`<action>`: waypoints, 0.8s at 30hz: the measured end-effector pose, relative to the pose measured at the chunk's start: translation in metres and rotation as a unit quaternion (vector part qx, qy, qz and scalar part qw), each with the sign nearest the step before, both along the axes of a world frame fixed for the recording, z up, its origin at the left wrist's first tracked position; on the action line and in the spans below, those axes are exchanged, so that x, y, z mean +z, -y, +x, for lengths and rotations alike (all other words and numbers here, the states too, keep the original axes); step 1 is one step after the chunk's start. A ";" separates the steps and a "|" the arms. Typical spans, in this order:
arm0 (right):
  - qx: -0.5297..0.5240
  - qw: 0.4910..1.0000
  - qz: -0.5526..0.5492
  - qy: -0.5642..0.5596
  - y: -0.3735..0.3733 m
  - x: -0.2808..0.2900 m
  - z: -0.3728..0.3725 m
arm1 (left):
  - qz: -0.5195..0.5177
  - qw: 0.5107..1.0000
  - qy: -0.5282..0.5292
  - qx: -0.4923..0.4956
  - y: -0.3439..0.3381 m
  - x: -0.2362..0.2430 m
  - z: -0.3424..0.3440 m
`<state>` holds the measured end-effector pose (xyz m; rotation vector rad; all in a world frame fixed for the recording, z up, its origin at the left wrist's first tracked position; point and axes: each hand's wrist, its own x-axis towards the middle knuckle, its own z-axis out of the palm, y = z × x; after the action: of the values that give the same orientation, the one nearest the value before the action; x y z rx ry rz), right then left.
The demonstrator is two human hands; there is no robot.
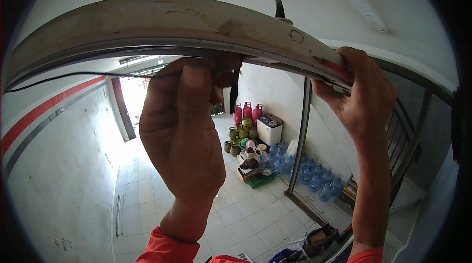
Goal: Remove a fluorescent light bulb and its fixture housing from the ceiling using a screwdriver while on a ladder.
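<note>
Overhead, a long off-white housing [162, 19], scuffed and dirty, spans the view, its shape bowed by the lens. My left hand [184, 115] is raised to the middle of its underside with fingers closed. A thin black wire [73, 74] runs in from the left and reaches the thumb and fingers of that hand. Their tips are partly in shadow, and a dark strip [234, 93] hangs beside them. My right hand [361, 86] grips the right end of the housing, fingers over the top and thumb below, by a red stripe [337, 68].
A pipe with a black cable [279, 5] drops to the housing's top. Below, on the tiled floor [236, 214], stand pink and green gas cylinders [247, 111], a white washing machine [270, 130] and several blue water jugs [314, 177]. A metal post [301, 140] rises near my right arm; bags [319, 241] lie below.
</note>
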<state>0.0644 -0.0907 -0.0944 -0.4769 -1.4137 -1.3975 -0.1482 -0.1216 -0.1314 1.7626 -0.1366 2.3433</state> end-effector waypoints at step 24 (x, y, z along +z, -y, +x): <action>-0.086 0.993 -0.008 0.074 0.031 0.000 0.005 | -0.019 0.976 -0.017 -0.217 0.011 -0.027 -0.016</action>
<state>0.0699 -0.1216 -0.0940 -0.5238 -1.5330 -1.5885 -0.1644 -0.1330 -0.1585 1.5631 -0.4234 1.9885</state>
